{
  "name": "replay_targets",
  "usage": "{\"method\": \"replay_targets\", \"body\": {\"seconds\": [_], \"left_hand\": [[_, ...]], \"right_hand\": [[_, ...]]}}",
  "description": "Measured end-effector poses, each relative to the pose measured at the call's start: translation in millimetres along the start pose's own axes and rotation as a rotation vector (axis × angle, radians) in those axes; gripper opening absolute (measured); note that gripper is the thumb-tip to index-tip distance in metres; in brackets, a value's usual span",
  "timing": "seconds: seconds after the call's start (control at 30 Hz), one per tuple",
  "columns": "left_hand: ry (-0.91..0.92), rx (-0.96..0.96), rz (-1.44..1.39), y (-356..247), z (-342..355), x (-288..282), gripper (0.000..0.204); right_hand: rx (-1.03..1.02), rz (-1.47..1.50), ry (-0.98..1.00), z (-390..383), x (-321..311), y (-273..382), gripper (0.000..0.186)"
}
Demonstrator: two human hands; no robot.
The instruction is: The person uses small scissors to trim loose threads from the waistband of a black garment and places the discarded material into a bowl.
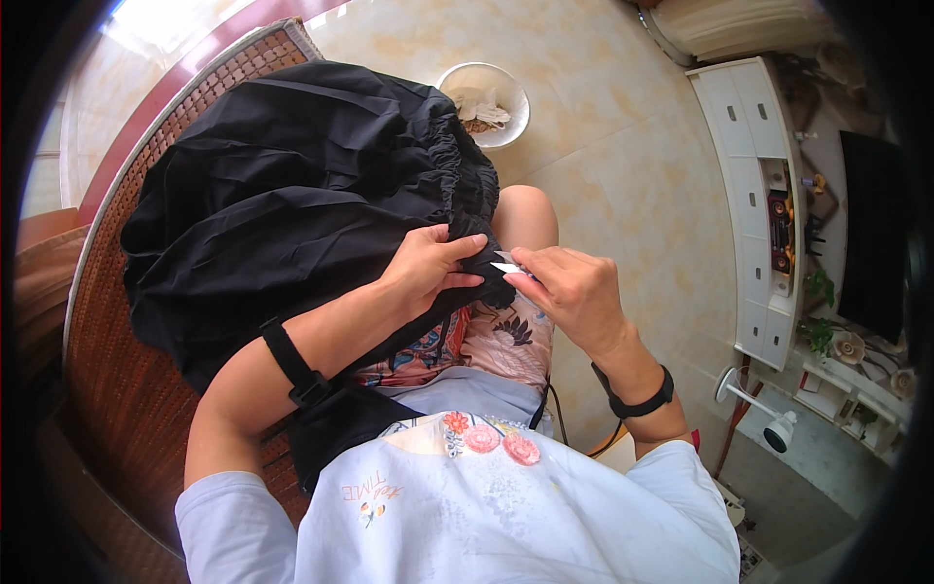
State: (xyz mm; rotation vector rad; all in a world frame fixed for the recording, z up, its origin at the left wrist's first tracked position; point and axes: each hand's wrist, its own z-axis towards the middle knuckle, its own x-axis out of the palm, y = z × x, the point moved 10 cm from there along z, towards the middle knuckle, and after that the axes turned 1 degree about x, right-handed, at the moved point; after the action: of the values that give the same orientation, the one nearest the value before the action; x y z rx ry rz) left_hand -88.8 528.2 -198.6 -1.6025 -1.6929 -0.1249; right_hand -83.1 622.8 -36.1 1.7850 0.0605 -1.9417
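A large black cloth (292, 185) with a gathered edge is spread across my lap and the woven mat to the left. My left hand (433, 263) grips that gathered edge between thumb and fingers. Just to its right, my right hand (564, 282) is closed on a small pointed tool (503, 264) with light blades, perhaps snips, its tip at the black cloth. The tool's handle is hidden by my fingers. Beneath the cloth show my patterned pink shorts (506, 341) and a bare knee (525, 214).
A brown woven-mat seat (92, 287) runs along the left. A white bin (516, 112) with scraps stands on the tiled floor (623, 156) ahead. At right are a white cabinet (723, 97), a dark television (866, 234), plants and a white lamp (778, 428).
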Motion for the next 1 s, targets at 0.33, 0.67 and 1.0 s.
{"method": "replay_targets", "body": {"seconds": [0.33, 0.67, 1.0], "left_hand": [[-0.024, -0.002, 0.008, 0.3, -0.4, -1.9, 0.016], [-0.014, 0.005, 0.014, -2.1, -3.1, 1.8, 0.015], [0.005, 0.019, 0.004, -2.1, -1.2, -0.1, 0.022]], "right_hand": [[-0.062, -0.040, 0.053, 2.5, 2.7, 6.1, 0.022], [0.011, -0.096, 0.153, 3.0, 7.4, 2.2, 0.021], [-0.024, 0.097, 0.039, 6.1, 6.4, -9.3, 0.020]]}}
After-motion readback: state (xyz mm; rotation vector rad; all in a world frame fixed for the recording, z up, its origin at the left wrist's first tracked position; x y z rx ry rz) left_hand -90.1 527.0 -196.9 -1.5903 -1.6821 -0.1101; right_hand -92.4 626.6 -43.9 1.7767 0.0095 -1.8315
